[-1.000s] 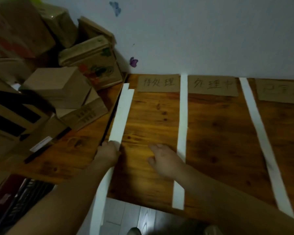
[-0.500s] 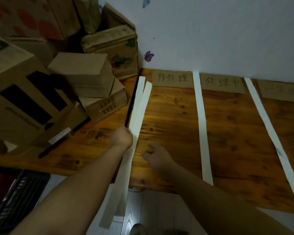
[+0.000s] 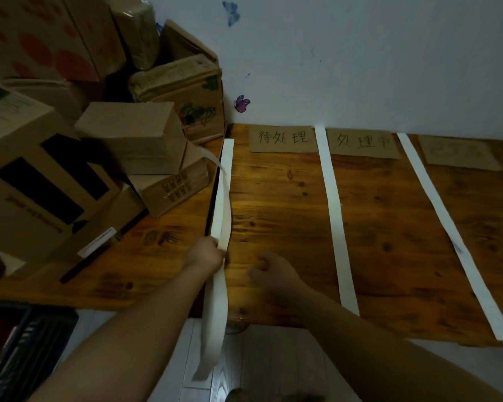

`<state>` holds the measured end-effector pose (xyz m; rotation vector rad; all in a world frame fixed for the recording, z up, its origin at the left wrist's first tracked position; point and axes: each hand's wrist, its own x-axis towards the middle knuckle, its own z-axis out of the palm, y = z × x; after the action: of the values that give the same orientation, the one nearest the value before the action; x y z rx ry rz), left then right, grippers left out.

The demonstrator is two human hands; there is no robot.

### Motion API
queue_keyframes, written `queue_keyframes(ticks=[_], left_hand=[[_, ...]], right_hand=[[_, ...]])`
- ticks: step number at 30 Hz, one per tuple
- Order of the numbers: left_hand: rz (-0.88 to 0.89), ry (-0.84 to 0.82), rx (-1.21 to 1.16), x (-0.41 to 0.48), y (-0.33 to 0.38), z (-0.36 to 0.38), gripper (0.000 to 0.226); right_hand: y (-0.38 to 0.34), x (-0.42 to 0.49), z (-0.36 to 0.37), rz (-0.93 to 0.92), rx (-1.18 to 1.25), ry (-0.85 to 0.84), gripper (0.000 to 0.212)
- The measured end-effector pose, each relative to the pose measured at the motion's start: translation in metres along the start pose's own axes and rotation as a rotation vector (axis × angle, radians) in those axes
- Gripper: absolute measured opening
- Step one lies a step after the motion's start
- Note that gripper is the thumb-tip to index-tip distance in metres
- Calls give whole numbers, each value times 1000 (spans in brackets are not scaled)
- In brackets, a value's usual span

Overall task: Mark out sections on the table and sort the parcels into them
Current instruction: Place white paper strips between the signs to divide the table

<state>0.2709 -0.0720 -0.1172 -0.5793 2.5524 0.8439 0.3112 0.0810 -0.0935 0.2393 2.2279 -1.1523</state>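
My left hand point(image 3: 206, 253) pinches a long white paper strip point(image 3: 223, 195) lying along the left edge of the wooden table point(image 3: 285, 227); its far end curls up and its near end hangs over the table's front edge. My right hand point(image 3: 272, 271) rests on the wood just right of the strip, fingers loosely curled, holding nothing. Two more white strips, the middle one point(image 3: 334, 216) and the right one point(image 3: 445, 224), divide the table. Three brown cardboard labels sit at the wall: left point(image 3: 282, 138), middle point(image 3: 363, 142) and right point(image 3: 459, 153). Cardboard parcels point(image 3: 134, 134) are stacked at the left.
A large box with black markings point(image 3: 32, 187) stands nearest at the left on a lower wooden surface point(image 3: 145, 248). A dark crate point(image 3: 21, 352) sits on the floor at lower left. A white wall with butterfly stickers point(image 3: 241, 103) backs the table.
My left hand has carried the paper strip leftward to the table's left edge, and its far end has lifted and curled. My right hand stayed resting on the table. The camera shifted left.
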Motion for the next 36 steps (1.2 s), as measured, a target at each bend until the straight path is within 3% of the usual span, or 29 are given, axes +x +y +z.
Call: queue_keyframes(ticks=[3,6,8,11,15,22,28,36], left_hand=[[-72,-54,-263,-1,7,-15,38],[-79,-169,-610,-11,25,-29,21],[-51,-201,-767,-22,42,-37,12],[-6,-180,-851,-31,71,-47,14],[122,-158,-916,-48,133,-60,20],[362,-189,-877,-93,272,-17,34],[459,-245,-790,-141,403,87,36],[591,-305,-572,-174,534,231,46]], right_hand=[[-8,-3,2,-40,3,-35,56],[-21,-6,11,-126,91,-99,41],[-28,-7,12,-144,145,-14,36],[-35,-19,-9,-163,137,174,25],[-19,-44,-57,-156,170,227,13],[46,-118,-173,-260,87,580,54],[160,-160,-283,-212,5,708,39],[286,-188,-407,-69,49,692,42]])
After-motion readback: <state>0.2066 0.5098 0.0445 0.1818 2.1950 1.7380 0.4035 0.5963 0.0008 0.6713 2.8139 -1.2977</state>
